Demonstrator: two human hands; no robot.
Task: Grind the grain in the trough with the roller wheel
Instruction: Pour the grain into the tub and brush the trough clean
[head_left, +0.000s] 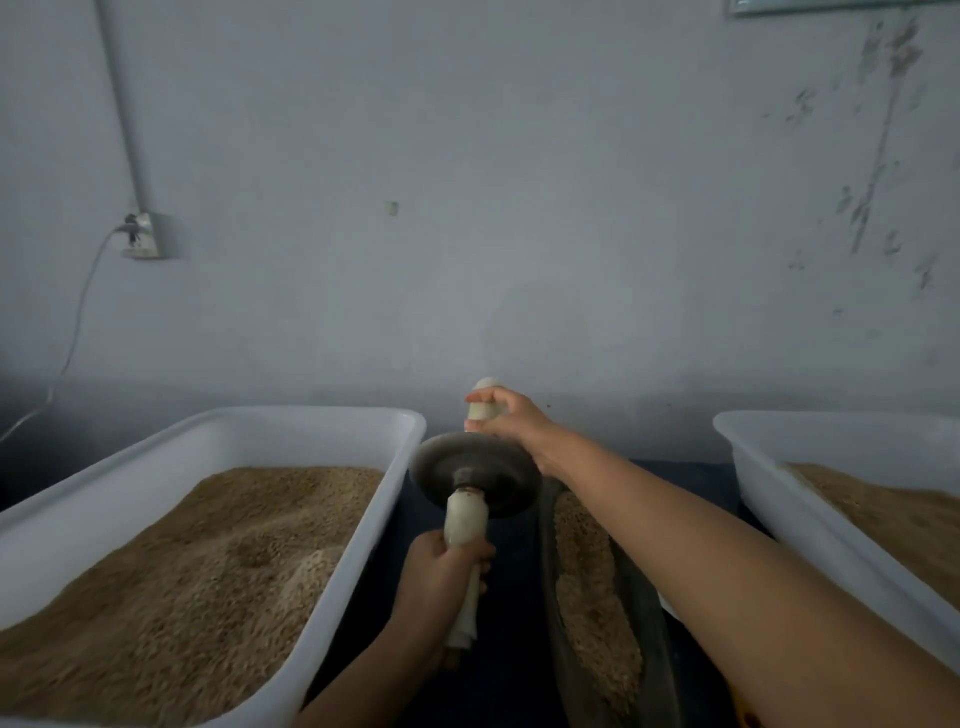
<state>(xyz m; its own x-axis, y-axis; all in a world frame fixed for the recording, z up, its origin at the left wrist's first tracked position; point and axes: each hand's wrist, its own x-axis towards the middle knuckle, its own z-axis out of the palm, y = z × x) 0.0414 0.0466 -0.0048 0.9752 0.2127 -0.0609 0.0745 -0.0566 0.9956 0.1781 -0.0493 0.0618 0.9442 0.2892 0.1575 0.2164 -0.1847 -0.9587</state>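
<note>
Head view shows both hands clamped on the roller wheel (475, 475), one on each end of its axle. Left hand (441, 571) wraps the near handle at about 6 o'clock from the disc; right hand (506, 421) curls over the far handle at 12 o'clock, fingers and thumb round the pale grip. Between them, the dark disc appears lifted and sits at roughly 10 o'clock from the trough (649, 597), not down in its channel; whether any part of the rim touches the trough edge I cannot tell.

The trough is a dark, narrow boat-shaped channel running from 6 toward 12 o'clock under the right forearm, with grain (592, 587) lying along its floor. A white tub (358, 493) of grain stands at 9 o'clock, and a second tub (769, 467) at 3 o'clock.

As a judgement: the disc looks like thick metal or stone, so heavy and rigid, with its weight centred between the hands. The two handles are the right places to hold; they look wrapped or plastic-smooth, so a full-fist grip matters more than a fingertip one. Set into the channel, its own weight should do most of the crushing. Grain is loose and light and will spill if the rim rides up the trough wall.
</note>
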